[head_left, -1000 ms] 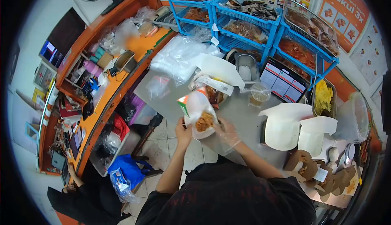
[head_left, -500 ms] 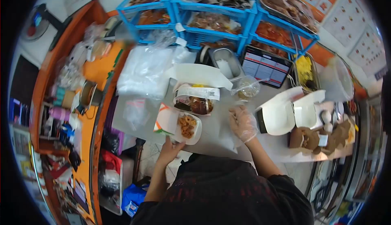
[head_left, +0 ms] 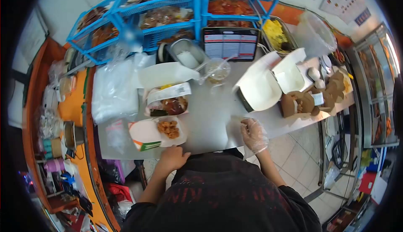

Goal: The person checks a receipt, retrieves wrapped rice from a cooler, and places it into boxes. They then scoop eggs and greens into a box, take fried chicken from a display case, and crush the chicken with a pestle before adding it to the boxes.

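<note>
My left hand (head_left: 173,158), bare, rests at the table's front edge with its fingers curled in and nothing visible in them. Just beyond it sits an open white takeaway box (head_left: 142,132) holding brown fried pieces (head_left: 168,129). My right hand (head_left: 254,134) wears a clear plastic glove and hovers by the front edge, fingers bent together; whatever may be between the fingertips is too small to make out. Behind the small box stands a larger open meal box (head_left: 168,76) with glazed brown meat (head_left: 174,105) and a printed paper strip (head_left: 168,93) across it.
A lidded clear cup (head_left: 217,70) and a metal container (head_left: 187,55) stand in front of a tablet (head_left: 231,44). Two open white boxes (head_left: 261,90) and brown cartons (head_left: 297,106) line the right. Plastic bags (head_left: 114,91) lie left; blue crates (head_left: 168,22) rise behind.
My view has swung to the right, so the table's contents appear further left. My left hand has drawn away from the small box's edge. The right hand has come back toward the front edge.
</note>
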Demonstrator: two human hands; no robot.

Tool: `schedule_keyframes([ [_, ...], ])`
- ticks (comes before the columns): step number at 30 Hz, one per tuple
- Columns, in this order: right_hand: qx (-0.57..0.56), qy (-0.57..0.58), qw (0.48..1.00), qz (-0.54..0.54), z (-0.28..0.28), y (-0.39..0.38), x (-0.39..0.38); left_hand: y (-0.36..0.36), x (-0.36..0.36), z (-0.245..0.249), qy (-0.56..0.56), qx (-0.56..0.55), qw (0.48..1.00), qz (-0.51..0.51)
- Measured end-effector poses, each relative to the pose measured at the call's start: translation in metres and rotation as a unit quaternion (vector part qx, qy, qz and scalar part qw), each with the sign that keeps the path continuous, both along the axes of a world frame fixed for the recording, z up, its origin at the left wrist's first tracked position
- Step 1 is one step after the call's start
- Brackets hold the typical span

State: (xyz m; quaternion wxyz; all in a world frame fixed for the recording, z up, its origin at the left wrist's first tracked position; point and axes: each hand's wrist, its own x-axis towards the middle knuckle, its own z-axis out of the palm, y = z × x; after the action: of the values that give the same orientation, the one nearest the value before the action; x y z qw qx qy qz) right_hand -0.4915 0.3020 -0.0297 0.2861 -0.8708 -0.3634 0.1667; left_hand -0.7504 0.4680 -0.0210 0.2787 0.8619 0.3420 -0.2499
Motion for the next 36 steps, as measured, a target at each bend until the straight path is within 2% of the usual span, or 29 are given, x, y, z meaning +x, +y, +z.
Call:
schedule_keyframes([
  [3,0.005,-0.002,1.000,0.002,-0.002,-0.019,0.022,-0.003,0.025,0.026,0.040,-0.021,0.999,-0.015],
  [5,0.025,0.014,1.000,-0.001,0.002,-0.034,0.041,-0.014,0.054,0.036,-0.018,-0.014,1.000,-0.007],
  [6,0.026,0.015,1.000,-0.005,0.009,-0.043,0.052,-0.022,0.074,0.037,-0.071,0.026,0.997,-0.003],
  [7,0.072,0.018,0.997,0.000,0.020,-0.050,0.063,-0.030,0.098,0.037,-0.070,0.029,0.997,-0.006],
  [9,0.122,0.020,0.992,0.005,0.031,-0.066,0.093,-0.048,0.148,0.034,-0.165,0.042,0.985,0.041],
  [11,0.229,-0.065,0.971,0.007,0.036,-0.089,0.127,-0.070,0.189,0.014,-0.325,0.050,0.944,0.040],
  [12,0.193,-0.102,0.976,-0.004,0.063,-0.098,0.139,-0.080,0.213,0.003,-0.323,0.057,0.944,0.043],
  [14,0.191,-0.118,0.974,-0.019,0.075,-0.108,0.174,-0.090,0.257,-0.018,-0.276,0.135,0.936,0.173],
  [16,0.165,-0.133,0.977,-0.022,0.089,-0.105,0.207,-0.087,0.282,-0.028,-0.267,0.124,0.933,0.206],
  [17,0.169,-0.131,0.977,-0.020,0.087,-0.096,0.221,-0.085,0.290,-0.035,-0.259,0.104,0.930,0.239],
  [20,0.130,-0.164,0.977,0.048,0.064,-0.052,0.247,-0.077,0.296,-0.054,-0.287,0.125,0.917,0.246],
  [22,-0.096,-0.122,0.973,0.172,0.055,-0.021,0.258,-0.073,0.299,-0.056,-0.296,0.140,0.913,0.245],
  [23,-0.090,-0.126,0.972,0.174,0.057,-0.018,0.257,-0.072,0.299,-0.055,-0.305,0.131,0.911,0.243],
  [25,-0.007,-0.171,0.969,0.180,0.061,-0.023,0.247,-0.069,0.301,-0.057,-0.318,0.125,0.908,0.242],
  [26,0.071,-0.169,0.971,0.154,0.056,-0.030,0.245,-0.068,0.301,-0.060,-0.371,0.078,0.888,0.259],
  [27,0.072,-0.171,0.970,0.155,0.061,-0.042,0.241,-0.067,0.301,-0.065,-0.422,0.029,0.864,0.275],
  [29,0.107,-0.095,0.986,0.081,0.078,-0.068,0.237,-0.060,0.302,-0.084,-0.443,0.006,0.851,0.283],
  [30,0.119,-0.106,0.985,0.068,0.072,-0.082,0.241,-0.057,0.301,-0.091,-0.459,-0.018,0.838,0.293],
  [35,0.141,-0.146,0.979,-0.022,0.072,-0.148,0.245,-0.051,0.315,-0.094,-0.462,-0.003,0.833,0.304],
  [36,0.115,-0.138,0.983,-0.045,0.077,-0.157,0.242,-0.050,0.318,-0.094,-0.476,-0.024,0.826,0.300],
])
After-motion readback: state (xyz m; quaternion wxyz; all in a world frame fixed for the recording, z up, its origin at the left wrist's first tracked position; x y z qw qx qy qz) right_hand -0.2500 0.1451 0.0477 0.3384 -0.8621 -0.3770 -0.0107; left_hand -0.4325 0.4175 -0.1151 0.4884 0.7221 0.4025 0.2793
